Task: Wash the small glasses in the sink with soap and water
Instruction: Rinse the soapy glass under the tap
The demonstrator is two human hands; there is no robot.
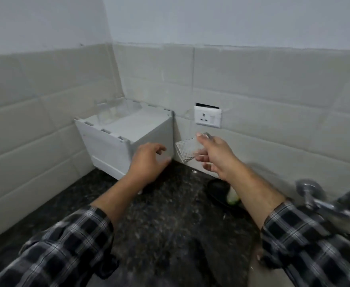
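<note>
Dark granite counter (pixel 170 214) lies below the grip, with a white box (pixel 116 146) just left of it. The left hand (pixel 147 160) hangs loosely spread, holding nothing. The right hand (pixel 215 154) pinches a small patterned glass (pixel 185 150), tilted.

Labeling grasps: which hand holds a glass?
The right hand, gripping the patterned glass below the socket; the left hand holds nothing, fingers loose by the white box.

Box (pixel 126 137) sits in the back-left corner of the counter (pixel 170 204), against both walls. Socket (pixel 207 117) is on the back wall (pixel 263 85) just right of it, with the glass (pixel 185 149) in the right hand (pixel 215 154) below that. Left hand (pixel 147 162) is in front of the box. Dish (pixel 217 191) is further right, then the tap (pixel 315 195).
</note>
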